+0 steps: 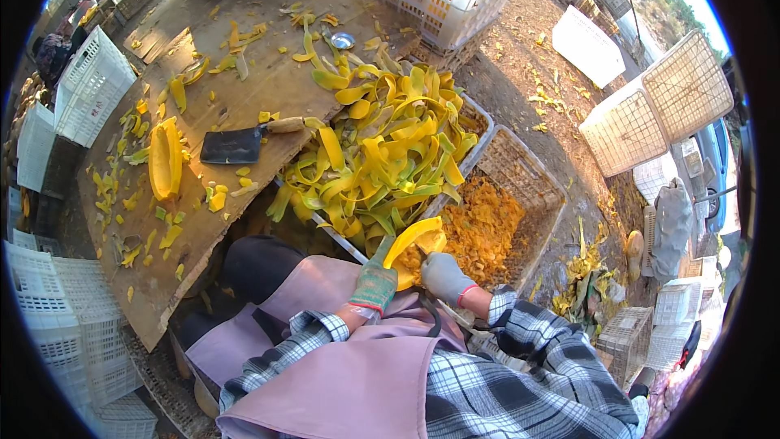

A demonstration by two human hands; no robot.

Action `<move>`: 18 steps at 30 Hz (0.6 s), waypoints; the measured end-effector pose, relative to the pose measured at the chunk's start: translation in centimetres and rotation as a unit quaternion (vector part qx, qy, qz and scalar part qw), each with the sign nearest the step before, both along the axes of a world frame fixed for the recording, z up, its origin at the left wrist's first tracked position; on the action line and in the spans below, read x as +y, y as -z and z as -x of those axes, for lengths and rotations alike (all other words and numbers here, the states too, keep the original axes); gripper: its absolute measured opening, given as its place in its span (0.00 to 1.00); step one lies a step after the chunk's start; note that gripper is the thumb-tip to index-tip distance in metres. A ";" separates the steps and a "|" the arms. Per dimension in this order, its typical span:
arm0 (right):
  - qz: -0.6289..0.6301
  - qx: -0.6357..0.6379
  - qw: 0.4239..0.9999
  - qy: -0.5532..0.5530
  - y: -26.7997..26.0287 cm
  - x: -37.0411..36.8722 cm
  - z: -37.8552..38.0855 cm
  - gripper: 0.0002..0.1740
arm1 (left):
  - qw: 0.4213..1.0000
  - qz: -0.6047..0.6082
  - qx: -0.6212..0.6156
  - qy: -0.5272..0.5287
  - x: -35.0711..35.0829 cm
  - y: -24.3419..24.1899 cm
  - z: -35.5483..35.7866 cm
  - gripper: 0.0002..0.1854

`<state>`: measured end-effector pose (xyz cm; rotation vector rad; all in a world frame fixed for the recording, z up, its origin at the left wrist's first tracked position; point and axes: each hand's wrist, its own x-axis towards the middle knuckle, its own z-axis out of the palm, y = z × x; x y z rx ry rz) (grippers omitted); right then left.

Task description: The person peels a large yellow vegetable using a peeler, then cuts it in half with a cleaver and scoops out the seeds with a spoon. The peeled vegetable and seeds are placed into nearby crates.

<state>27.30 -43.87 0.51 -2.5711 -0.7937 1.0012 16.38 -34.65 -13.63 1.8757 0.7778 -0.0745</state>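
My left hand point(375, 283), in a green and grey work glove, holds a hollowed half of an orange pumpkin or squash point(415, 241) over my lap. My right hand point(445, 277), in a grey glove, is closed at the opening of that half; whatever tool it grips is mostly hidden. Beyond lies a crate heaped with yellow-green peel strips point(390, 146). Beside it, a plastic crate point(536, 195) holds orange pulp point(484, 225). On the wooden board at the left rest a cleaver point(231, 145) with a wooden handle and another hollowed half point(165, 160).
A small metal bowl point(342, 41) and peel scraps lie on the board point(268, 30). A white crate point(451, 12) of peeled pieces stands beyond. Stacked crates point(67, 311) line the left; more crates point(658, 103) stand at the right. Scraps point(588, 292) litter the ground.
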 end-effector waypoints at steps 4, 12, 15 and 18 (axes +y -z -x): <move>-0.010 0.013 0.997 -0.081 3.8 -2.9 -1.5 0.14 | 0.999 0.010 -0.034 0.001 -0.3 1.2 0.0 0.36; 0.107 -0.062 0.945 -0.302 2.8 -2.4 -5.8 0.13 | 0.942 -0.220 -0.018 0.252 -0.4 1.3 2.4 0.30; 0.106 -0.041 0.892 -0.437 5.0 -2.1 -5.9 0.12 | 0.941 -0.183 -0.026 0.284 -0.8 2.6 5.9 0.29; 0.038 -0.004 0.896 -0.442 4.7 -2.2 -3.4 0.11 | 0.943 -0.174 -0.045 0.282 -1.0 3.1 6.5 0.28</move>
